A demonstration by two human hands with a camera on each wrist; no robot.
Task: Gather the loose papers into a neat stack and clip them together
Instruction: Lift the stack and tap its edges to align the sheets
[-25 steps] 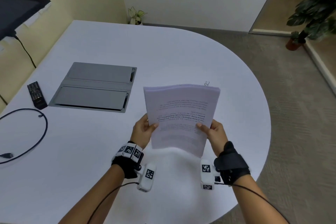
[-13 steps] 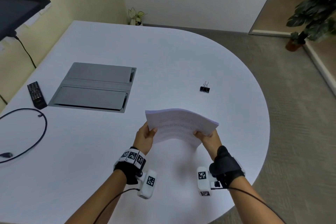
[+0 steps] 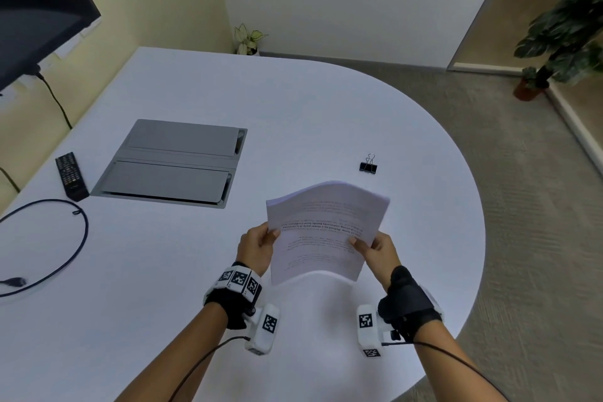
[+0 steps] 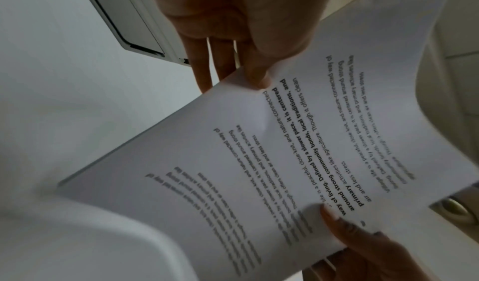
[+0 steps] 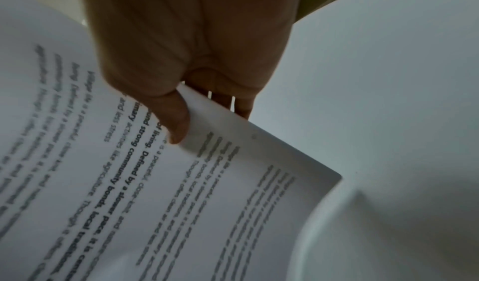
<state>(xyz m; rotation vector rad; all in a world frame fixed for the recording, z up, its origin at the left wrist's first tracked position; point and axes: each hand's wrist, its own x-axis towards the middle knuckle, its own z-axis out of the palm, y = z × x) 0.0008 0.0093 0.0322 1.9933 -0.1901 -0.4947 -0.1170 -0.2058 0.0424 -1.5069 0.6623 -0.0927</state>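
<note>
Both hands hold a stack of printed white papers [image 3: 326,228] tilted above the white table [image 3: 293,101], its lower edge near the tabletop. My left hand [image 3: 266,238] pinches the stack's left edge, thumb on the printed face, fingers behind. My right hand [image 3: 365,246] pinches the right edge the same way. The left wrist view shows the left thumb [image 4: 259,76] on the papers [image 4: 259,152]. In the right wrist view the right thumb [image 5: 176,121] presses the sheet [image 5: 155,193]. A black binder clip [image 3: 368,166] lies on the table beyond the stack, untouched.
A grey hatch panel [image 3: 169,163] is set into the table at the left. A black remote [image 3: 71,176] and a looped black cable [image 3: 65,238] lie further left. The table's curved edge [image 3: 476,238] runs close on the right, with carpet beyond.
The stack dropped from an upright hold to nearly flat, then tilted back up with its printed face showing. The binder clip, hidden behind the papers a second ago, is now in view.
</note>
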